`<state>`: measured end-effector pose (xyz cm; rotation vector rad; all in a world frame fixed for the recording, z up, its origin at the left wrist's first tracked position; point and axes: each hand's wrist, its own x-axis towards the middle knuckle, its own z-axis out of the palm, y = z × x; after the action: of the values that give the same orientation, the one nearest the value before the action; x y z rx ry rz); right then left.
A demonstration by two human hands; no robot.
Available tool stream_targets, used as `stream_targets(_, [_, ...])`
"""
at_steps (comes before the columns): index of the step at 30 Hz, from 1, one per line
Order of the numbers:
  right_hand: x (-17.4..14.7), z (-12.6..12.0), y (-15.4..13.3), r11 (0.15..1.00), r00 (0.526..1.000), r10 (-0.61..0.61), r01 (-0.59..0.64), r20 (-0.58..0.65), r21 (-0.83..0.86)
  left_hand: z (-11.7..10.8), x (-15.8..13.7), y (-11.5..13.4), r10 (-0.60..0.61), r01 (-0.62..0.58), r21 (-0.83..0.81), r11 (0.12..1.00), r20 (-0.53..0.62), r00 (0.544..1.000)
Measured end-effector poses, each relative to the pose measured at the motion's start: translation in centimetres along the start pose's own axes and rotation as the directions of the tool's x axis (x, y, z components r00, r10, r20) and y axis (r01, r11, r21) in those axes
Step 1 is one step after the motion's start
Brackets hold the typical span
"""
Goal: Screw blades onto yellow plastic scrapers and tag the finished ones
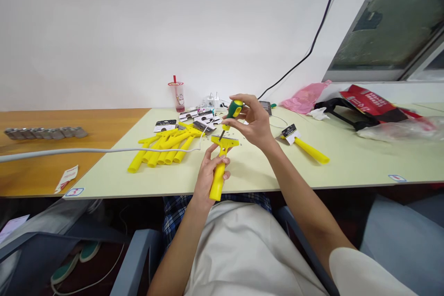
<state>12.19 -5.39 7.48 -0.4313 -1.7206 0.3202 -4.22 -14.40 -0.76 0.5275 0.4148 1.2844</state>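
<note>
My left hand (208,171) is closed around the handle of a yellow scraper (218,180), held tilted at the table's front edge with its wide head up. My right hand (255,122) grips a green and yellow screwdriver (235,109) by its handle. The screwdriver points down, and its shaft meets the scraper's head; the exact contact at the tip is too small to tell. A pile of yellow scraper handles (166,145) lies to the left of my hands. To the right rests another yellow scraper (310,150) with a black and white card on its head.
Behind the pile lie several black and white cards (165,125) and a plastic cup (176,97) with a straw. A white cable (104,151) crosses from the left. A pink bag (305,97) and a red and black package (371,104) lie at the right. Metal pieces (45,133) sit far left.
</note>
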Motion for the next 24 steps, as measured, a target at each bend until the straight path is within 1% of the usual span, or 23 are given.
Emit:
stream_targets(2, [0.0, 0.0, -0.1, 0.999, 1.000, -0.011, 0.011, -0.002, -0.052, 0.0, 0.0, 0.0, -0.007, 0.007, -0.007, 1.000, -0.004, 1.000])
stream_targets(4, [0.0, -0.1, -0.4, 0.998, 1.000, -0.007, 0.009, 0.030, -0.068, 0.0, 0.1, 0.0, -0.010, 0.010, -0.013, 1.000, -0.012, 1.000])
stream_targets(8, [-0.1, -0.1, -1.0, 1.000, 0.993, 0.002, -0.005, 0.118, 0.023, -0.2, 0.1, -0.1, -0.007, 0.007, -0.011, 1.000, -0.029, 1.000])
stream_targets(10, [-0.1, 0.0, -1.0, 0.999, 0.994, 0.011, -0.015, 0.106, 0.039, -0.3, 0.1, -0.1, -0.012, 0.012, -0.006, 1.000, -0.026, 1.000])
stream_targets(13, [-0.1, 0.1, -0.7, 1.000, 0.998, 0.031, -0.031, 0.059, -0.002, -0.4, 0.2, -0.1, -0.019, 0.019, -0.005, 1.000, -0.013, 1.000])
stream_targets(16, [-0.1, 0.0, -0.4, 0.998, 0.998, 0.045, -0.043, 0.041, -0.037, -0.4, 0.2, -0.1, -0.014, 0.014, -0.004, 1.000, -0.008, 1.000])
stream_targets(18, [-0.1, -0.1, -0.4, 0.999, 0.997, 0.043, -0.041, 0.059, -0.028, -0.4, 0.2, -0.1, -0.009, 0.009, -0.009, 1.000, -0.007, 1.000])
stream_targets(22, [-0.2, -0.2, -0.3, 0.999, 0.990, 0.023, -0.029, 0.138, 0.043, -0.5, 0.2, -0.1, -0.009, 0.009, -0.017, 1.000, -0.011, 1.000])
stream_targets(24, [-0.2, -0.1, -0.2, 0.998, 0.991, 0.031, -0.038, 0.133, 0.050, -0.5, 0.2, 0.0, -0.015, 0.015, -0.011, 1.000, -0.012, 1.000])
